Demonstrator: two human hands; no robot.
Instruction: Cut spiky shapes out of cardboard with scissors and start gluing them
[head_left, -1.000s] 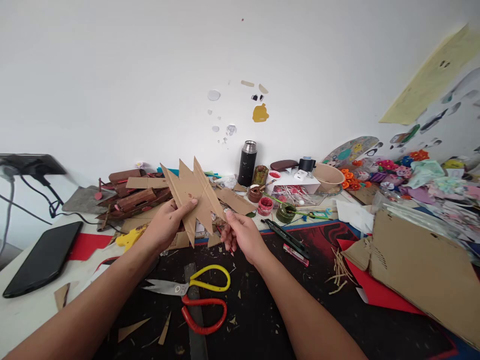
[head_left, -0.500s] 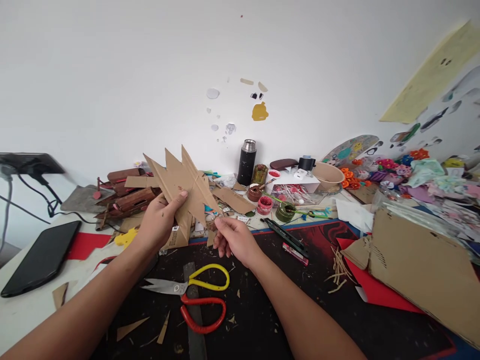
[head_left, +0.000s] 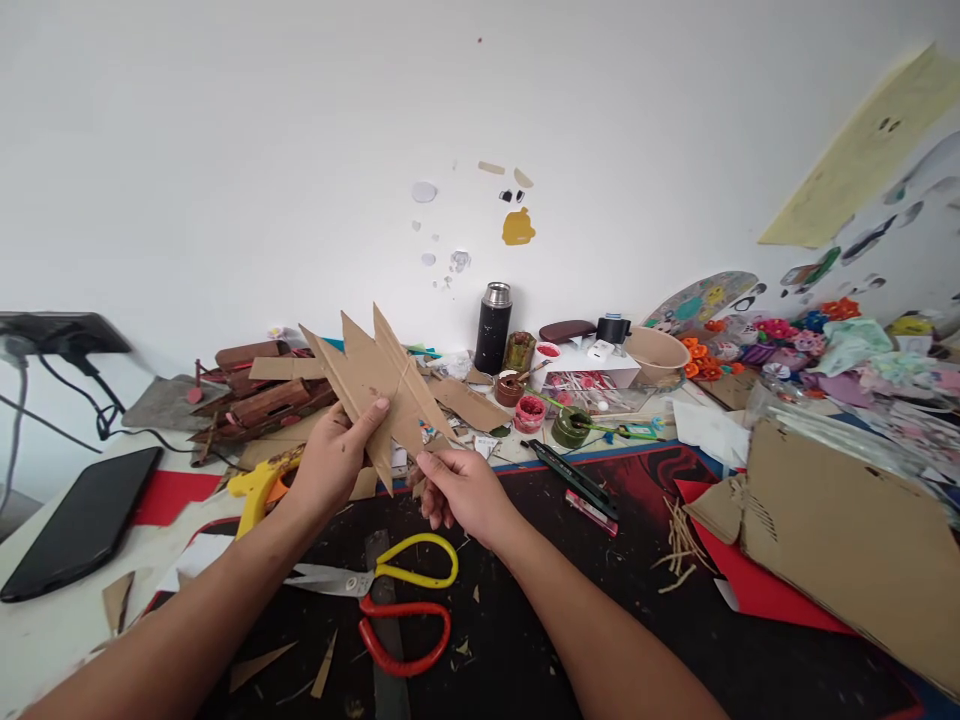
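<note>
My left hand (head_left: 330,462) grips a jagged, spiky cardboard cutout (head_left: 379,385), thumb across its face, and holds it up above the black mat (head_left: 525,640). My right hand (head_left: 457,490) pinches the cutout's lower right edge with thumb and fingertips. Below the hands lie scissors (head_left: 390,600) with one yellow and one red handle, across a metal ruler (head_left: 386,650). A yellow glue gun (head_left: 255,487) lies just left of my left wrist.
Paint jars (head_left: 531,410), a black flask (head_left: 493,326), a utility knife (head_left: 574,470), a brown model boat (head_left: 255,395) and cardboard scraps crowd the back. A large cardboard sheet (head_left: 847,540) over red paper lies right. A black tablet (head_left: 79,520) lies far left.
Both hands keep hold of the cutout. It shifted left and tilted, then came back a little right and lower. My right hand slid down to the lower edge.
</note>
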